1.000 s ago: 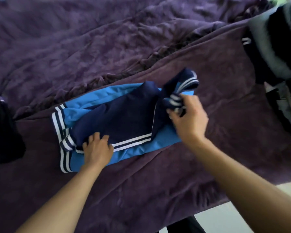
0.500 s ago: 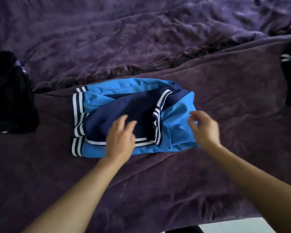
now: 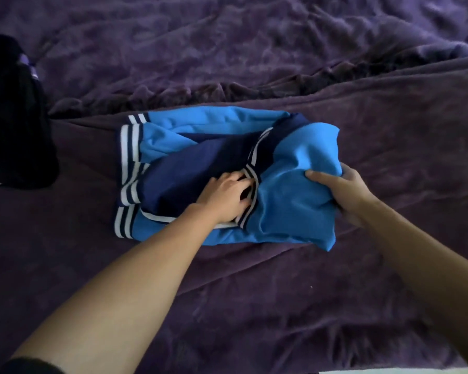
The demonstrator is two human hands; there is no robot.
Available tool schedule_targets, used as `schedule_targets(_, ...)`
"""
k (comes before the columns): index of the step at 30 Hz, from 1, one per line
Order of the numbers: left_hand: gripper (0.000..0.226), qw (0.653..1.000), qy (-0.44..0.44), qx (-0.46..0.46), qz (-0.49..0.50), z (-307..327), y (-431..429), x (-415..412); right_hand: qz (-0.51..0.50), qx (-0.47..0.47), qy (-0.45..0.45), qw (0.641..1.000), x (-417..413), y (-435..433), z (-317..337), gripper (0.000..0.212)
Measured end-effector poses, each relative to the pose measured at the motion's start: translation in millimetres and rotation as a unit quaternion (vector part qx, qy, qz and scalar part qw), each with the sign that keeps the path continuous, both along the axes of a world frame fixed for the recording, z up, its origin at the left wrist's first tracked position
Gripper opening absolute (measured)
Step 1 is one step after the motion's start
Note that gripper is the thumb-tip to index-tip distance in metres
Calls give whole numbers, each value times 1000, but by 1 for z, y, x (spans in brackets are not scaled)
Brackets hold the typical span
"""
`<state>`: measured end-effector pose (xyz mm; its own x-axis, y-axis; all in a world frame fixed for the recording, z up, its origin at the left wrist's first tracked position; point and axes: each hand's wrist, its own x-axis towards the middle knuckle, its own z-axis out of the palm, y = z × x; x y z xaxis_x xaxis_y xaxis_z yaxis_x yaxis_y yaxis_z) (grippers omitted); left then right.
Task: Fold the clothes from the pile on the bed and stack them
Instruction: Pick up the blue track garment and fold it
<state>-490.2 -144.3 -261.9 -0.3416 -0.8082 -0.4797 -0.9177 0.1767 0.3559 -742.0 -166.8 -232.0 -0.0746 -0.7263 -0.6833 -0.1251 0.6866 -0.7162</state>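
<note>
Your left hand presses, fingers spread, on the jacket at mid-bed, likely pinning the fold line. Your right hand grips its 3 o'clock edge, probably to fold it toward 9 o'clock.

Both the left hand and the right hand are bare, with the wrists and forearms behind the fingers uncovered. The edge of a dark sleeve crosses the left arm well back from the fingers, at about the elbow.
</note>
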Motion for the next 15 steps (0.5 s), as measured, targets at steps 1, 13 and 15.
schedule_targets(1,46,998,23,-38,44,12,2,11,5,-31,23,999,12,1,16,53)
schedule_targets(13,32,861,80,-205,459,66,98,189,295,-154,177,926,289,11,40,64)
schedule_targets(15,31,817,85,-219,526,61,107,202,375,-120,130,910,318,22,15,73)
